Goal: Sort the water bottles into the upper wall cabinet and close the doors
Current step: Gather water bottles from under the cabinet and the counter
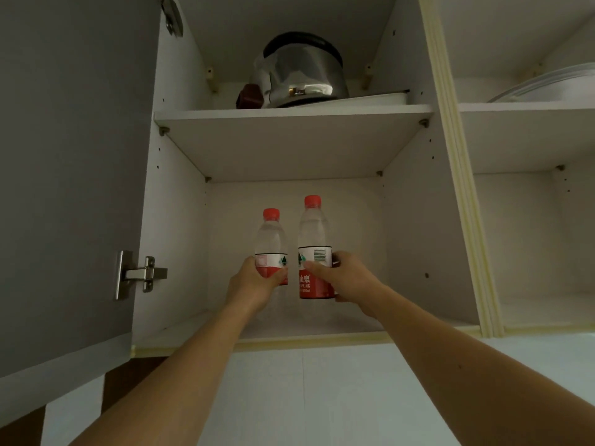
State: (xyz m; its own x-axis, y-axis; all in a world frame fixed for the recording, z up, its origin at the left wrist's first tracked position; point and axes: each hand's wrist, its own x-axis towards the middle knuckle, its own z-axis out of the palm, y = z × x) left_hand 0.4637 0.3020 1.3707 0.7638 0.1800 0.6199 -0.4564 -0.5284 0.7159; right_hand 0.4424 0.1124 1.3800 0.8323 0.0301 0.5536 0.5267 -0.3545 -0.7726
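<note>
left hand (254,281) covers the lower label and base of the left bottle (271,243), so can't tell if it sits on the cabinet floor (322,323). right hand (344,278) hides the 3 o'clock side of the right bottle (315,246); label print is part covered. Cabinet door (70,175) is cut off at 9 o'clock. Kettle (302,72) base is hidden behind the shelf (289,112) edge. Plates (553,85) are cropped at 3 o'clock.

clear bottles (271,239), red caps (271,214), red-white labels (315,275); white cabinet (289,143); grey door (70,156); shiny silver kettle (302,72).
</note>
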